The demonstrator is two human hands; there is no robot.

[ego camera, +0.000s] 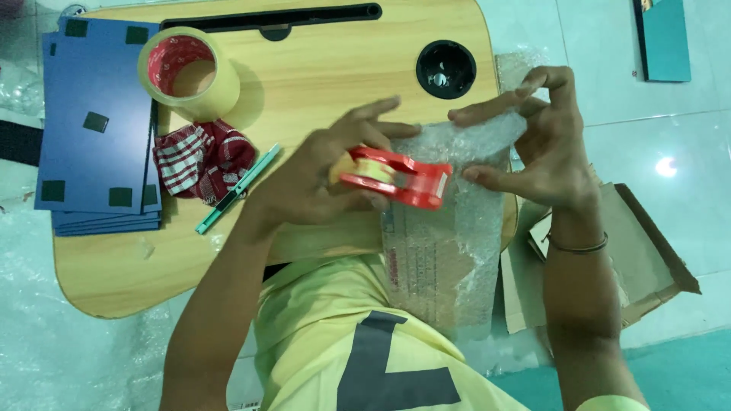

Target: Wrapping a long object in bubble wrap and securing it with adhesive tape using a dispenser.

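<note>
At the middle of the frame the left hand (320, 179) wraps its fingers round a red tape dispenser (396, 176), set against the top of a parcel in bubble wrap (445, 251). The right hand (544, 144) spreads its fingers and presses the wrap's upper edge. The parcel overhangs the near edge of the wooden table (320, 84). Upper left lie a tape roll (189, 72), blue boards (95, 129), a checked cloth (202, 160) and a green cutter (237, 189); bare wood shows between them and the hands.

Tape roll (189, 74) on lap desk (320, 84), card stack (95, 122) left, cloth (202, 160) & cutter (237, 189) below.
</note>
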